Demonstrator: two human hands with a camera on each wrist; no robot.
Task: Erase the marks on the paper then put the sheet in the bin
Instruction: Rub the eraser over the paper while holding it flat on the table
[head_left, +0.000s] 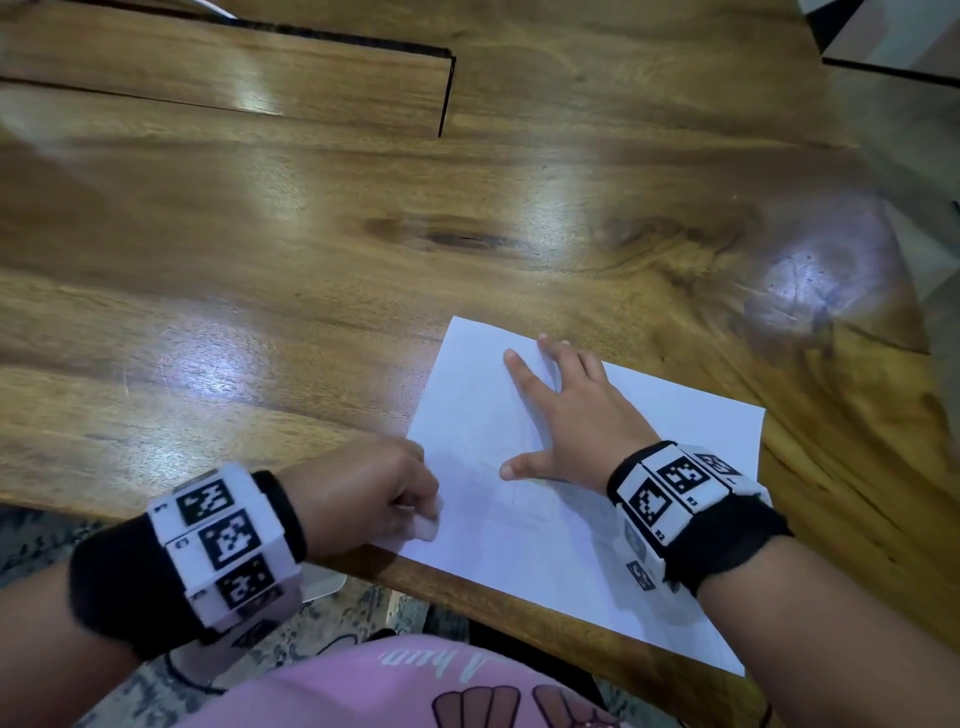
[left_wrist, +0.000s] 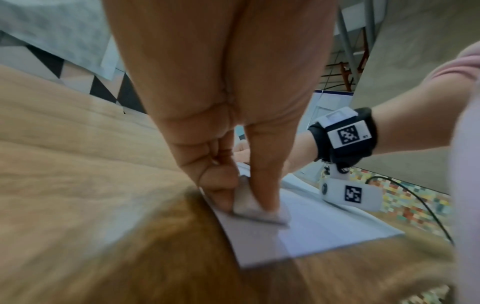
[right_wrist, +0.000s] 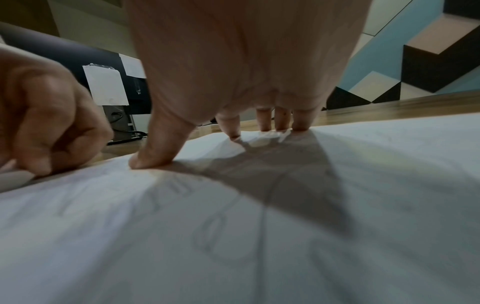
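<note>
A white sheet of paper (head_left: 561, 519) with faint pencil marks lies at the near edge of the wooden table (head_left: 311, 260). My left hand (head_left: 374, 499) pinches a white eraser (head_left: 428, 525) between thumb and fingers, and the eraser (left_wrist: 257, 207) touches the paper (left_wrist: 311, 226) at its left edge. My right hand (head_left: 561, 410) lies flat on the sheet with its fingers spread. In the right wrist view the right thumb and fingertips (right_wrist: 265, 125) press on the paper (right_wrist: 259, 236), where faint pencil lines show, and the left hand (right_wrist: 52, 123) is at the left. No bin is in view.
A cut-out step in the tabletop (head_left: 441, 93) runs along the far left. The paper's near corner overhangs the table's front edge. A black cable (left_wrist: 415, 197) trails over a multicoloured floor to the right of the table.
</note>
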